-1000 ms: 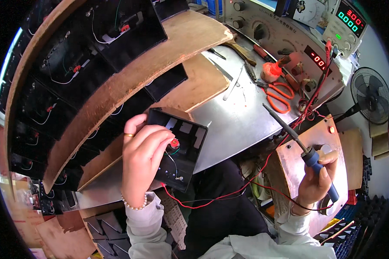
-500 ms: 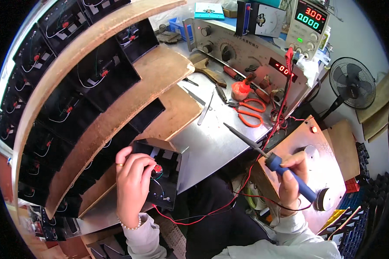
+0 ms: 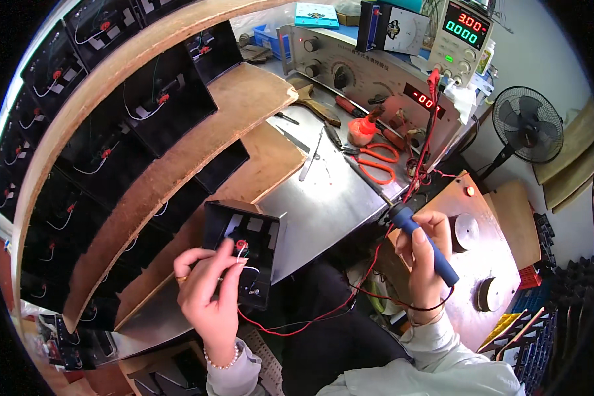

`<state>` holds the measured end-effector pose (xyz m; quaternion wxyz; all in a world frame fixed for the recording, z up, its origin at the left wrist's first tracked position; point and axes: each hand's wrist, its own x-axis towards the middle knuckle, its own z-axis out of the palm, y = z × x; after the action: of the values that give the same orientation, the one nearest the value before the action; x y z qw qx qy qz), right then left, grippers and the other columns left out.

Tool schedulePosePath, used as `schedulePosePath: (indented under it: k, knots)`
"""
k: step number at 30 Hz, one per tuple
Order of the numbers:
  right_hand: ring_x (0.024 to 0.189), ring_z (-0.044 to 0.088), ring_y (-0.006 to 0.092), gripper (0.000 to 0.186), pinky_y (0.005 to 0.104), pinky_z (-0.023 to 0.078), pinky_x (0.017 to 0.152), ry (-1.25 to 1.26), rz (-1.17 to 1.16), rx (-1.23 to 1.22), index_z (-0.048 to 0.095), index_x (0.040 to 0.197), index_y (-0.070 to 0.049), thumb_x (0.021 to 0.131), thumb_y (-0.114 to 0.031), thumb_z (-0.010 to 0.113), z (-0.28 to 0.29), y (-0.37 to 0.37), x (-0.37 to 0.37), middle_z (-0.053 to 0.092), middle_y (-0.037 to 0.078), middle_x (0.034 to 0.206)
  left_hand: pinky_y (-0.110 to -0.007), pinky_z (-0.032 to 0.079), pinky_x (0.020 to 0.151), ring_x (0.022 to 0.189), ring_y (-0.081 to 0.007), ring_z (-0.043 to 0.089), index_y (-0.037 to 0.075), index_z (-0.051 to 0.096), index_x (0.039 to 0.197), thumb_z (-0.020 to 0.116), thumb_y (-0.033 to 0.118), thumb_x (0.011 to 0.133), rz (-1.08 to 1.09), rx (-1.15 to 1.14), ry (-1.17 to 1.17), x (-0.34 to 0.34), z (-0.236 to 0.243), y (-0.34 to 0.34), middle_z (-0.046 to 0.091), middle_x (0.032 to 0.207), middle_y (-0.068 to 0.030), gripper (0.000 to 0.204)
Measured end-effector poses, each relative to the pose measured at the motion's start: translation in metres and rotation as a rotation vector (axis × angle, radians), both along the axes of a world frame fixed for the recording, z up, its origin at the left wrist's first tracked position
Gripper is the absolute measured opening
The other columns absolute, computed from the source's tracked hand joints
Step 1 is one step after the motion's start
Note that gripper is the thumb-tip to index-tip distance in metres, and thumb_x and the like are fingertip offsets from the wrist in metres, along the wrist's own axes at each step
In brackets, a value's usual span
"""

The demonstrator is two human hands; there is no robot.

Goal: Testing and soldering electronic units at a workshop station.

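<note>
My right hand (image 3: pixel 424 254) is wrapped around the blue handle of a soldering iron (image 3: pixel 435 263). The iron's shaft points up and left over the edge of the metal bench, and a dark cord trails from its rear end. My left hand (image 3: pixel 211 294) pinches a thin white wire (image 3: pixel 243 257) between thumb and forefinger. This wire runs inside a small open black case (image 3: pixel 261 247), which stands tilted at the bench's near edge. Beside my fingertips, a red round part (image 3: pixel 240 245) sits within the case. Red and black leads come out below the case.
Wooden shelves (image 3: pixel 244 99) stacked with similar black cases fill the left. Behind the bench (image 3: pixel 323 218) are orange-handled pliers (image 3: pixel 376 162), a red bottle (image 3: pixel 362 132), tweezers (image 3: pixel 311 162) and a test instrument (image 3: pixel 369 79). A power supply (image 3: pixel 461 43), fan (image 3: pixel 528 124) and metal-topped box (image 3: pixel 472 277) stand right.
My left hand has shifted down, turned and now pinches the white wire. My right hand has moved left and up with the soldering iron. The whole view has shifted slightly.
</note>
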<state>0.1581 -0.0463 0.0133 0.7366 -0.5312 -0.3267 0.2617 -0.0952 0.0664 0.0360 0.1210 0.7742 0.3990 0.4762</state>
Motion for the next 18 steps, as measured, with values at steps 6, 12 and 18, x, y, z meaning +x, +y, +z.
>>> schedulePosePath:
  k: [6, 12, 18]
  knots:
    - [0.072, 0.052, 0.0079, 0.020, 0.0226, 0.043, 0.068, -0.154, -0.022, -0.067, 0.051, 0.108, -0.002, 0.092, -0.006, 0.062, -0.025, -0.007, -0.007, 0.057, 0.004, 0.090, -0.035, 0.045, 0.083, 0.091, -0.0226, 0.055, 0.005, 0.075, 0.099, 0.073, -0.003, 0.080, 0.050, 0.072, 0.033, -0.005, -0.003, 0.009, 0.070, 0.085, -0.0043, 0.021]
    - [0.066, 0.052, 0.0111, 0.022, 0.0262, 0.042, 0.062, -0.434, 0.039, -0.035, 0.052, 0.108, 0.000, 0.089, -0.003, 0.064, -0.038, -0.001, -0.004, 0.058, 0.008, 0.087, -0.036, 0.045, 0.082, 0.089, -0.0247, 0.056, 0.006, 0.075, 0.098, 0.076, 0.001, 0.080, 0.131, 0.106, 0.054, -0.001, -0.011, 0.019, 0.068, 0.088, -0.0038, 0.018]
    - [0.064, 0.052, 0.0123, 0.022, 0.0272, 0.042, 0.060, -0.471, 0.024, -0.004, 0.051, 0.106, 0.000, 0.088, -0.003, 0.065, -0.038, -0.002, -0.007, 0.057, 0.009, 0.083, -0.036, 0.044, 0.083, 0.093, -0.0247, 0.055, 0.007, 0.076, 0.095, 0.076, 0.002, 0.080, 0.099, 0.122, 0.088, -0.005, -0.008, 0.027, 0.066, 0.088, -0.0019, 0.016]
